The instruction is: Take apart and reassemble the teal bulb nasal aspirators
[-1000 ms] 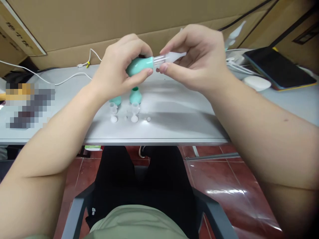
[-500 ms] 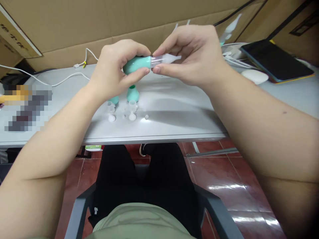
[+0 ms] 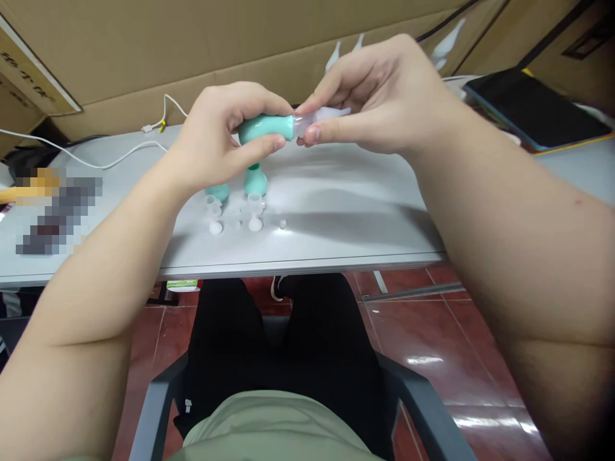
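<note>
My left hand is closed round the teal squeeze bulb of a nasal aspirator, held sideways above the table. My right hand pinches the aspirator's clear collar, where the white pointed nozzle joins the bulb; the nozzle's tip points right, towards my palm. Beneath my left hand stand a teal bulb and a second, partly hidden teal bulb. In front of them are a clear cup-like part and white rounded tips. A tiny clear piece lies to their right.
Cardboard walls the back of the grey table. White nozzles stand behind my right hand, another nozzle farther right. A dark tablet-like device lies at the right. A white cable crosses the left side.
My right hand has turned and risen slightly, its fingers now covering more of the clear collar. The aspirator's bulb has shifted slightly downwards. Both hands keep their hold.
</note>
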